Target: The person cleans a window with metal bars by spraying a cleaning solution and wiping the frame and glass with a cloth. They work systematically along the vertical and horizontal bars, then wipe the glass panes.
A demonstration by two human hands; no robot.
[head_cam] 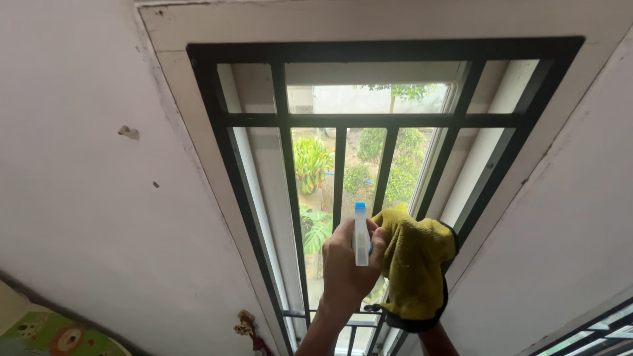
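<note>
L hand (348, 264) grips spray bottle (361, 235) — R hand under yellow cloth (417, 264), by window grille (337, 171).

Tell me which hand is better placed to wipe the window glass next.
Probably the right hand: it is draped in the yellow cloth beside the black grille, whereas the left hand grips the spray bottle.

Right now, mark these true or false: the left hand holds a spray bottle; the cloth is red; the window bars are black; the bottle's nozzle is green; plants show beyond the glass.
1. The left hand holds a spray bottle. True.
2. The cloth is red. False: it is yellow with a dark edge, and it covers the right hand.
3. The window bars are black. True.
4. The bottle's nozzle is green. False: its top is blue, on a white body.
5. Plants show beyond the glass. True.
</note>
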